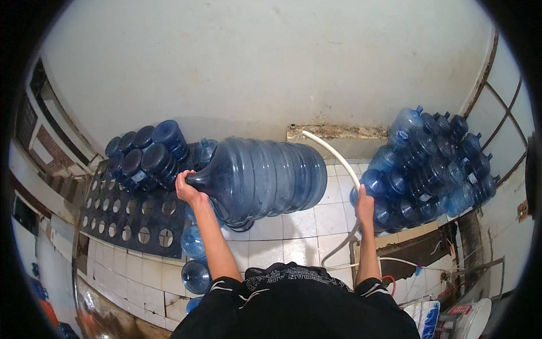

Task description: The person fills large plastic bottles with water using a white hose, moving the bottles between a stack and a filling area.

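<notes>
A large blue water jug lies sideways in the air before me, its neck to the left and its base to the right. My left hand is closed round the neck. To the right, my right hand grips a white hose. The hose's free end curves up and left behind the jug's base, and its other part bends down toward the floor. I cannot make out any water coming from the hose.
At left, several upside-down jugs sit on a black rack with round holes. More jugs line the floor below it. Stacked jugs fill the right side. A white bucket stands at lower right; white tiles cover the floor.
</notes>
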`<control>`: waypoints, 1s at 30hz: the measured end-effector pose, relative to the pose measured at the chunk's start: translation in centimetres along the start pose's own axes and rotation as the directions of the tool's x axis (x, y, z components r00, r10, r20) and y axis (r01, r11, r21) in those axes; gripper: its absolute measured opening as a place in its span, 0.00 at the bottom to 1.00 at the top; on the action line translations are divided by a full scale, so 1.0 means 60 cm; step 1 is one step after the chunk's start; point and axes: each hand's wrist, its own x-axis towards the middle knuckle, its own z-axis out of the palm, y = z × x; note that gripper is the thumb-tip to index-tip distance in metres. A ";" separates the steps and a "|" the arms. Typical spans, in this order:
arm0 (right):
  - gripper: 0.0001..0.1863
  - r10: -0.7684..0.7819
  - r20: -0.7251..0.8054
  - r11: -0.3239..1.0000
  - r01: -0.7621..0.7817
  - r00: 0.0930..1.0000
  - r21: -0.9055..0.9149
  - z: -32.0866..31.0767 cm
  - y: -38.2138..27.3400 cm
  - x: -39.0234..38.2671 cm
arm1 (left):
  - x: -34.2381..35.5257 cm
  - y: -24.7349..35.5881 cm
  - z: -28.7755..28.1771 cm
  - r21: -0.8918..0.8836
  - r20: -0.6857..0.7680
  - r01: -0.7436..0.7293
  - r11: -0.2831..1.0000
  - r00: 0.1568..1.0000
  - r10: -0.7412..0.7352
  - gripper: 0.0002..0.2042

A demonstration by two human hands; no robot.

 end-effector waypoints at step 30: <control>0.30 -0.186 0.231 0.982 0.183 0.955 0.036 -0.016 -0.042 -0.204 | -0.169 -0.248 -0.035 0.403 0.901 -0.831 0.384 0.434 -0.006 0.16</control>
